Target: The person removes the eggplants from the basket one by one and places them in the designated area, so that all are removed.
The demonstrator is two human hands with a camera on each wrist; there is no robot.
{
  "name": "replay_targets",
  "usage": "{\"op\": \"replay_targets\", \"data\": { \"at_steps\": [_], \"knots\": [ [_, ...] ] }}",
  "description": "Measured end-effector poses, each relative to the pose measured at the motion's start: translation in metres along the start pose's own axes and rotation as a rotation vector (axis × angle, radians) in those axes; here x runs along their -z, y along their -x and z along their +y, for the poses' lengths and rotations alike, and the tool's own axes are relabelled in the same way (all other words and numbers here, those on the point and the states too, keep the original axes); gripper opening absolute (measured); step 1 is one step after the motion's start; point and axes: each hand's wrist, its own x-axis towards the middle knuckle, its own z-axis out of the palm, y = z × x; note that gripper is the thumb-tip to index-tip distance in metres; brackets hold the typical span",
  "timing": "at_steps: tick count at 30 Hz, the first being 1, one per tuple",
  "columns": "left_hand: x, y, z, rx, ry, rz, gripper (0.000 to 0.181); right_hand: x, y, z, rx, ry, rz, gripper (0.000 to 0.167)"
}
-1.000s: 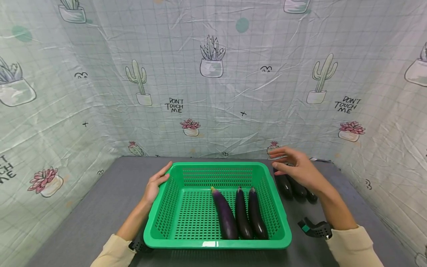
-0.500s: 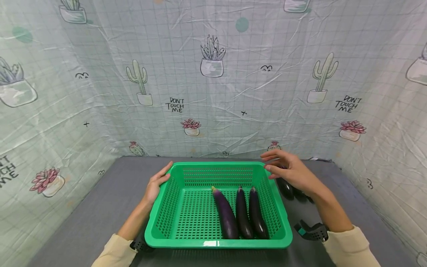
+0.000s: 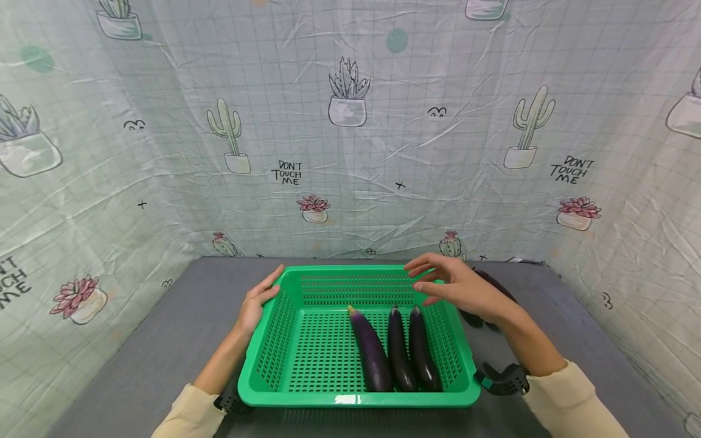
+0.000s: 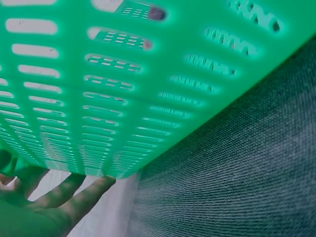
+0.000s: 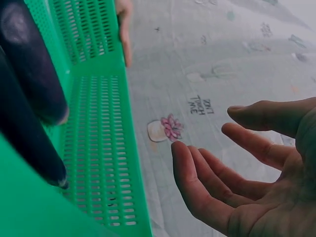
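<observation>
A green perforated plastic basket [image 3: 356, 399] stands on the table in the head view, with three eggplants lying in its right half: a purple one [image 3: 372, 356], a dark middle one [image 3: 401, 359] and a dark right one [image 3: 424, 356]. My left hand [image 3: 252, 308] holds the basket's left rim near the far corner; the left wrist view has its fingers [image 4: 74, 197] along the outside wall. Above the far right corner hovers my right hand [image 3: 451, 283], fingers loosely bent and apart, holding nothing. In the right wrist view a gap shows between thumb and fingers.
More eggplants [image 3: 495, 285] lie on the grey table [image 3: 159, 340] right of the basket, partly hidden by my right hand and forearm. A cactus-print sheet [image 3: 350, 164] hangs behind and along both sides. Black straps [image 3: 504, 380] sit around the wrists.
My right hand has moved left, from over the eggplants outside the basket to above its far right corner. The left hand, basket and eggplants have stayed in place.
</observation>
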Motion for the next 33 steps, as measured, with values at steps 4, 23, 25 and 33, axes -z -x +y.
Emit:
{"op": "replay_targets", "data": {
  "at_steps": [4,23,25,33],
  "knots": [
    [0.000,-0.001,0.000,-0.004,-0.020,0.001,0.055,-0.004,-0.004,-0.003,0.004,-0.002,-0.039,0.039],
    [0.000,-0.001,0.001,-0.002,0.008,0.012,0.056,-0.031,-0.023,-0.021,-0.129,0.094,-0.160,0.036],
    [0.000,-0.002,0.001,-0.004,0.000,0.011,0.056,-0.033,-0.027,-0.022,-0.147,0.098,-0.175,0.035],
    [0.000,-0.002,0.000,0.005,0.008,0.007,0.056,-0.043,-0.045,-0.024,-0.192,0.115,-0.247,0.035]
  ]
}}
